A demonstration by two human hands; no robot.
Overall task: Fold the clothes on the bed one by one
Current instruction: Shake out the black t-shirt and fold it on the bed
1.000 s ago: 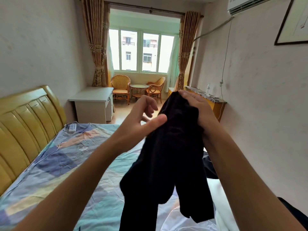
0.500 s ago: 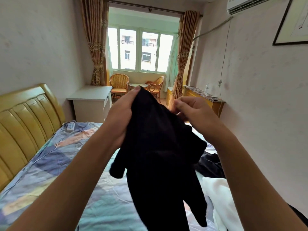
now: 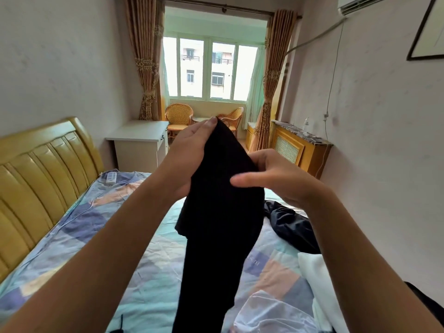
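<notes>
A black garment hangs in the air above the bed, held up at chest height. My left hand pinches its top corner between thumb and fingers. My right hand grips the garment's right edge lower down, thumb laid across the front of the cloth. The lower part of the garment drops out of the bottom of the view. A dark navy garment lies crumpled on the bed's right side. A white garment and a pale lilac one lie nearer to me.
The bed has a patchwork sheet and a yellow padded headboard on the left. A remote lies near the headboard. A white side table stands beyond the bed, a wooden cabinet by the right wall, wicker chairs under the window.
The garment passed from my right hand to my left, which now holds its top corner high. My right hand dropped lower and took the right edge.
</notes>
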